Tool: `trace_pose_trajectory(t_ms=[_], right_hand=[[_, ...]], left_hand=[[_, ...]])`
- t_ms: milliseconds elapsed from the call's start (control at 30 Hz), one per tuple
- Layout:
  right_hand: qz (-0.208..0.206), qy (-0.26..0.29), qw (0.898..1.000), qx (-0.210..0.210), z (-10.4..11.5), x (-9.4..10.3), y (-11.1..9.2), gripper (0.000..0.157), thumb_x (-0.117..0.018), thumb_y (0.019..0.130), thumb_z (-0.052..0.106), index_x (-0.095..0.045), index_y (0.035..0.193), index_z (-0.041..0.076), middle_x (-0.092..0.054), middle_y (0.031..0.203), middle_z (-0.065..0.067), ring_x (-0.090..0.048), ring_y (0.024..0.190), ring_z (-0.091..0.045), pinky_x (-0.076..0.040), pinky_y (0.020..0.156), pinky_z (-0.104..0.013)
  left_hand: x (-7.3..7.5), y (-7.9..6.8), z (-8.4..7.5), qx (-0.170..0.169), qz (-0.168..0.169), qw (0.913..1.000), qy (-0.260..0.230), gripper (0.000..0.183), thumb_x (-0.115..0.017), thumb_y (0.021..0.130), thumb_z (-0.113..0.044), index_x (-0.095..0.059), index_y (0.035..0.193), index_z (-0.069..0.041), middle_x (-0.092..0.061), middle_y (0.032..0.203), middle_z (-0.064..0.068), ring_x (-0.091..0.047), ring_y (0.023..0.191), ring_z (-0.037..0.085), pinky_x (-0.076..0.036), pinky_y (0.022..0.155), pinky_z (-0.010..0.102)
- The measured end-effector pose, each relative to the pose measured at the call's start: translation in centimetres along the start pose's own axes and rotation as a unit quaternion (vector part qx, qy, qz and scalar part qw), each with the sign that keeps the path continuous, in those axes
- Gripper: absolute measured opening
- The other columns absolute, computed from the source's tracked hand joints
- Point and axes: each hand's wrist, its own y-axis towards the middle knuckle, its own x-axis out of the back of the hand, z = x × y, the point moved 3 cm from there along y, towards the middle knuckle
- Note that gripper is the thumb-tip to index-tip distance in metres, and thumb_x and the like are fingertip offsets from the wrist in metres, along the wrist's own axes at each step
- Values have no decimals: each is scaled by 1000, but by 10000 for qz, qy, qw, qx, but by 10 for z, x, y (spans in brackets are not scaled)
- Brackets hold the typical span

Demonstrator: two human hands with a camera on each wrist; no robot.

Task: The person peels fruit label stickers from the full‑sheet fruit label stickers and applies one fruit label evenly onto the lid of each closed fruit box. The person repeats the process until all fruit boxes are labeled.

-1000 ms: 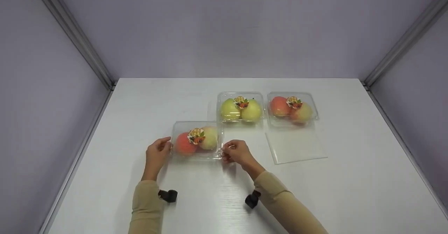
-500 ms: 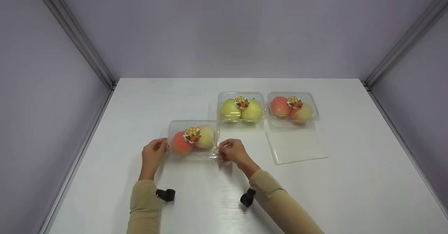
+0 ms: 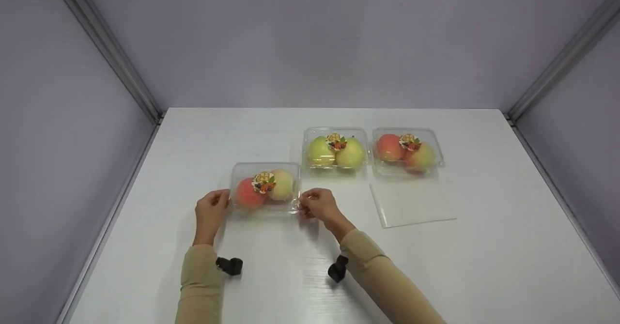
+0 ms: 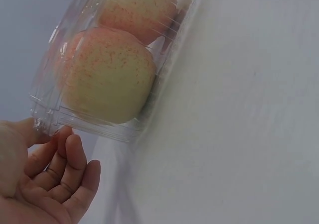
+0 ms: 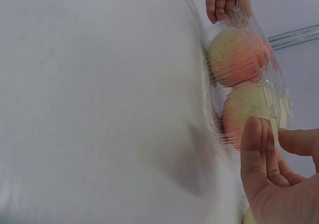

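Between both hands is a clear plastic fruit box [image 3: 265,211] with two peaches [image 4: 107,77] inside, one redder and one paler, and a round fruit sticker [image 3: 263,182] on its lid. My left hand [image 3: 211,212] pinches the rim at the box's left end between thumb and fingers. At the right end my right hand [image 3: 320,205] pinches the rim near the front corner, as the right wrist view shows [image 5: 279,169]. From the wrist views the box looks close to the white tabletop; whether its base touches I cannot tell.
Behind and to the right stands a clear box of yellow-green pears [image 3: 336,152]. Beside it is another box of peaches [image 3: 407,152]. A flat, clear plastic bag or sheet [image 3: 411,204] lies in front of that one. Walls enclose the white table [image 3: 484,266].
Both hands have carried the peach box a little to the left and away from the person. The other boxes and the clear sheet have stayed in place.
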Motion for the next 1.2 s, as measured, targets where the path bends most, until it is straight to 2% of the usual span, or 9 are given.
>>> trace_pose_trajectory(t_ms=[100,433,667,833,1200], right_hand=[[17,158,9999,-15,0,-1,1,10,-55,92,0,-61,97,-7,-60,65,0,-59,53,-7,-55,54,-23],[11,401,9991,111,-5,-1,-3,18,-57,94,6,-60,106,-7,-61,69,0,-61,58,-7,-58,61,-26],[56,416,9991,93,-10,-3,-9,17,-58,92,4,-59,105,-6,-62,69,1,-61,59,-7,-58,61,-25],[215,486,9984,192,-11,-7,-15,20,-60,89,1,-58,107,-8,-64,70,1,-61,60,-7,-58,62,-24],[52,767,9967,276,-9,-9,-11,21,-59,89,-4,-56,109,-10,-63,67,3,-60,58,-6,-57,61,-22]], left_hand=[[0,-1,1,48,-42,10000,-43,32,-52,99,-24,-67,113,0,-69,105,19,-53,75,-3,-44,67,9],[-1,-11,3,315,18,9995,32,41,-43,102,-35,-65,113,-1,-64,96,10,-55,81,9,-45,69,16],[2,-21,2,225,131,9996,-57,36,-45,102,-25,-67,113,1,-69,94,12,-60,74,2,-48,68,12],[2,-25,-1,188,122,9995,-209,33,-45,101,-20,-66,115,3,-68,89,10,-58,71,1,-49,67,11],[-6,-19,-2,129,-8,9992,-375,37,-47,101,-24,-64,120,3,-70,90,10,-59,70,-2,-51,71,14]])
